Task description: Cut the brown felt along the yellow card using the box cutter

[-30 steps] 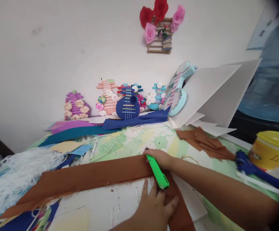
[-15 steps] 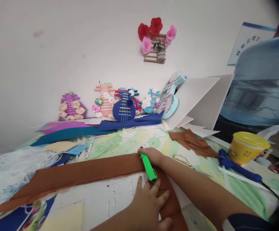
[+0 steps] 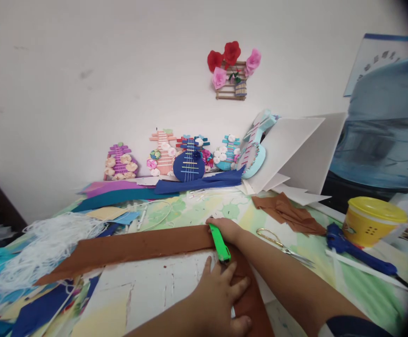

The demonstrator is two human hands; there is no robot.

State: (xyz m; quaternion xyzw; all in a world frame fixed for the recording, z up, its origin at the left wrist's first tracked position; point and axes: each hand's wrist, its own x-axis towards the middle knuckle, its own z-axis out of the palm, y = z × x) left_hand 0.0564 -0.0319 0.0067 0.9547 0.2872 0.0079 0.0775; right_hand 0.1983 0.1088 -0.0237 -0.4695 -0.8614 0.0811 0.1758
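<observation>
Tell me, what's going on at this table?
A person is working over brown material. Their right hand grips a green tool, probably a craft knife, over the bend where the material turns down toward them. The left hand is spread flat, fingers apart, over the white board and the brown material beside it. Whether the tool is cutting can't be made out. Scissors and a blue glue gun lie to the right, held by neither hand.
</observation>
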